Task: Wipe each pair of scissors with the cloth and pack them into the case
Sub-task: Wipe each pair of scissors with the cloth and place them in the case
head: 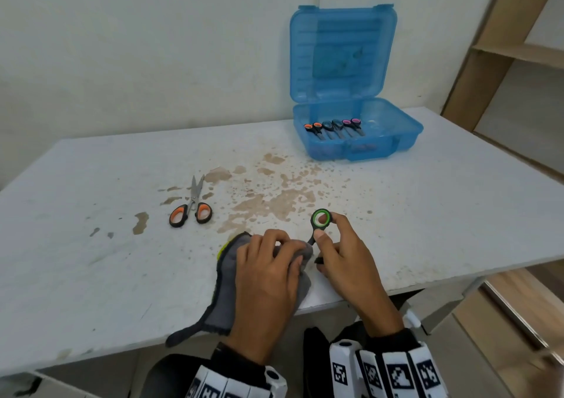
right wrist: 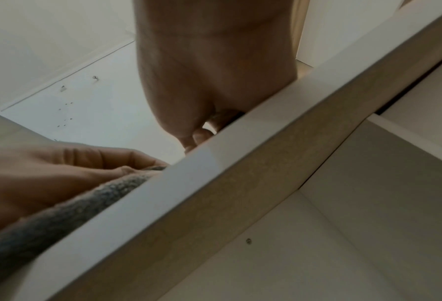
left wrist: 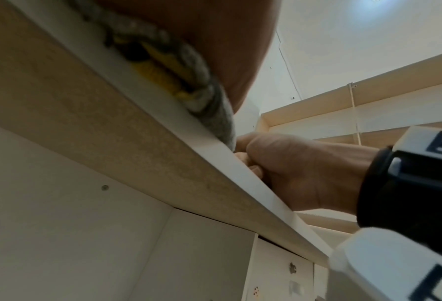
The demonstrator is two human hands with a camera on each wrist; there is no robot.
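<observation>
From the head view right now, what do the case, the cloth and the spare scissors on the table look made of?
Case: translucent blue plastic, glossy; scissors show through its wall. Cloth: soft grey fabric with a fuzzy pile, probably microfibre, yellow at one edge. Orange-handled scissors: shiny bare metal blades, likely steel, with matte black and orange handles, probably plastic or rubber.

Blue translucent case point(head: 355, 141) at far right of tabletop point(head: 91, 275), white with brown stains. Inside: black scissor handles point(head: 334, 124) lined orange, teal, pink. Orange-and-black scissors point(head: 190, 211) toward left edge. Green-and-black handle ring point(head: 321, 219) near front edge. Grey cloth point(head: 225, 275), yellow trim. Black-and-white square-patterned wrist bands point(head: 384, 370).
</observation>
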